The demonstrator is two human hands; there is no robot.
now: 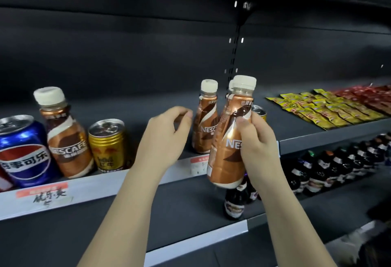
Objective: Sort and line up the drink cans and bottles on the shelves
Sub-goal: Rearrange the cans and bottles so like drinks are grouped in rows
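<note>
My right hand grips a brown Nescafe bottle with a cream cap, held in front of the upper shelf's edge. A second Nescafe bottle stands on that shelf just left of it, and the cap of a third peeks out behind the held one. My left hand hovers with curled fingers near the standing bottle, holding nothing. At the far left stand a blue Pepsi can, another Nescafe bottle and a gold can. Another gold can is partly hidden behind my right hand.
Yellow snack packets and red packets lie on the upper shelf at the right. Dark glass bottles line the lower shelf, one standing under the held bottle. A handwritten price label sits on the shelf edge.
</note>
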